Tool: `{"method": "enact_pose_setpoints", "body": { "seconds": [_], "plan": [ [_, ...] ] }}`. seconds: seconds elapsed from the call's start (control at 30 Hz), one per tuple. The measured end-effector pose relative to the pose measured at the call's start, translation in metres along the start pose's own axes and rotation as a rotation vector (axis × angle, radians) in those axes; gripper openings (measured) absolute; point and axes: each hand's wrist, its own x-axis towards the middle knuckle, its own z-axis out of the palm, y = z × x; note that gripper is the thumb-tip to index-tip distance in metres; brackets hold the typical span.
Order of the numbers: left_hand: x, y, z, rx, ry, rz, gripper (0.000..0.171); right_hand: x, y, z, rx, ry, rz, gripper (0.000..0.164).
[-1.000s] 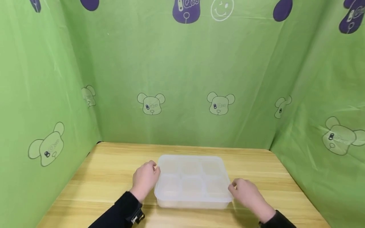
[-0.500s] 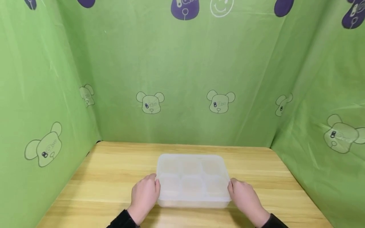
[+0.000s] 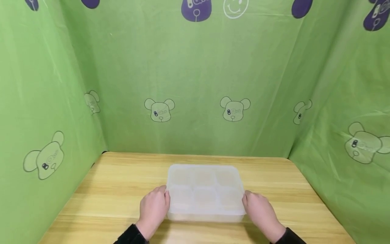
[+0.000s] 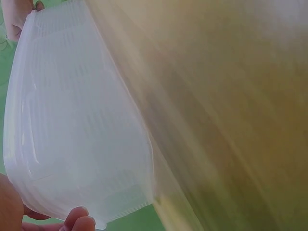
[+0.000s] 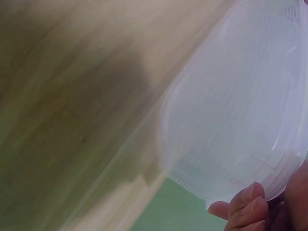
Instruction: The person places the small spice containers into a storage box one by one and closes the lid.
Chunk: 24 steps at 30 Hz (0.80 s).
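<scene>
A translucent white plastic storage box [image 3: 205, 189] with a lid sits on the wooden table, its top divided into several square sections. My left hand [image 3: 154, 207] grips its left side, thumb by the lid edge. On the opposite side my right hand [image 3: 259, 211] holds the lid edge the same way. In the left wrist view, fingertips [image 4: 79, 217] curl in under the rim of the box [image 4: 82, 106], and the other hand [image 4: 17, 17] shows at its far end. The right wrist view has fingertips [image 5: 250, 204] bent beneath the rim of the box [image 5: 236, 101].
The wooden table [image 3: 128, 169] reaches back to a green cloth backdrop [image 3: 195, 67] printed with bear heads. Similar green cloth walls stand close along the left and right sides.
Both hands were at the box's sides with looser fingers a second ago and now grip them. The left hand has come down toward me; the box has hardly moved.
</scene>
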Motion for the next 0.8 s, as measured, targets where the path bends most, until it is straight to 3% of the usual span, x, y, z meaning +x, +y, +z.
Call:
{"method": "enact_pose_setpoints", "body": {
  "seconds": [0.8],
  "plan": [
    [0.016,-0.003,0.008,0.011,-0.039,-0.038,0.027,0.017,-0.001,0.000,-0.009,0.000,0.029,0.029]
  ]
}}
